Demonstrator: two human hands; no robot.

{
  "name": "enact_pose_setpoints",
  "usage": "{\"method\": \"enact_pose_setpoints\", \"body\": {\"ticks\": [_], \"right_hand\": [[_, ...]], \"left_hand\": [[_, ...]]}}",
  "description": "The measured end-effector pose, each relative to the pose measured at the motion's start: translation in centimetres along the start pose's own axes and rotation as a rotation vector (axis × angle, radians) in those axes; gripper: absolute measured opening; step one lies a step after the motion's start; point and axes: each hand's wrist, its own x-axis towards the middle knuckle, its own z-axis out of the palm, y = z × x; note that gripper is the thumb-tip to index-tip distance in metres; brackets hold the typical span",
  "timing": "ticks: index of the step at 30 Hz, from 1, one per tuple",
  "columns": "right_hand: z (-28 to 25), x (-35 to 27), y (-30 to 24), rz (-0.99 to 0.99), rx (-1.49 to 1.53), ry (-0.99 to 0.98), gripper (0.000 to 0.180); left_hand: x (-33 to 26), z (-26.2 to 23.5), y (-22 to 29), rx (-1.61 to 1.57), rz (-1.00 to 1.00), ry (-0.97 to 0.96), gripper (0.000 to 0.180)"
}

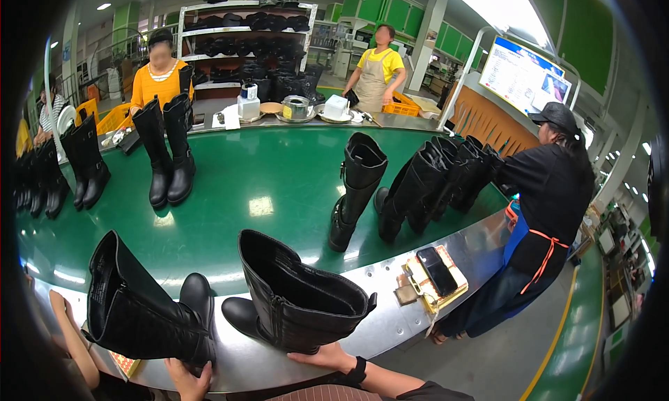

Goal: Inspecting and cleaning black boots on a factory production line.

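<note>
Two tall black boots stand side by side on the steel table edge in front of me. My left hand (pixel 187 381) grips the left boot (pixel 143 310) low at its heel, with the thumb and fingertips showing around it. This boot's shaft tilts left and its toe points away to the right. My right hand (pixel 326 359), with a black band at the wrist, holds the right boot (pixel 300 296) from below at the back; some fingers are hidden behind it. Its wide shaft opening faces up, a zipper runs down its side, and its toe points left.
A green conveyor belt (pixel 279 164) carries more black boots (pixel 359 192). On the steel edge (pixel 376 317) lies a phone (pixel 436 270) on a yellow box. A co-worker in black (pixel 547 185) stands right; another person's arm (pixel 75 338) shows at left. Two people in yellow stand across.
</note>
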Motion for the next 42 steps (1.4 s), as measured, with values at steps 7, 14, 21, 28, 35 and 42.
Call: {"method": "enact_pose_setpoints", "body": {"ticks": [7, 14, 21, 28, 35, 42], "right_hand": [[0.02, -0.03, -0.11, 0.029, 0.001, 0.002, 0.063], [0.11, -0.26, 0.13, 0.044, 0.028, -0.011, 0.062], [0.11, -0.03, 0.03, 0.032, 0.009, -0.005, 0.058], [-0.08, 0.19, -0.13, 0.01, -0.012, -0.013, 0.054], [0.07, 0.03, -0.16, 0.021, 0.046, -0.008, 0.055], [0.08, -0.01, -0.06, 0.032, 0.026, -0.003, 0.059]], "left_hand": [[-0.12, 0.25, -0.33, -0.044, -0.005, 0.019, 0.086], [-0.32, 0.28, -0.56, -0.037, 0.019, 0.01, 0.086], [-0.13, 0.34, -0.27, -0.078, -0.012, 0.01, 0.086], [-0.22, 0.55, -0.75, -0.024, 0.002, 0.021, 0.087], [-0.3, 0.31, -0.34, -0.024, -0.011, 0.009, 0.087], [-0.42, 0.49, -0.91, 0.0, -0.005, 0.013, 0.087]]}}
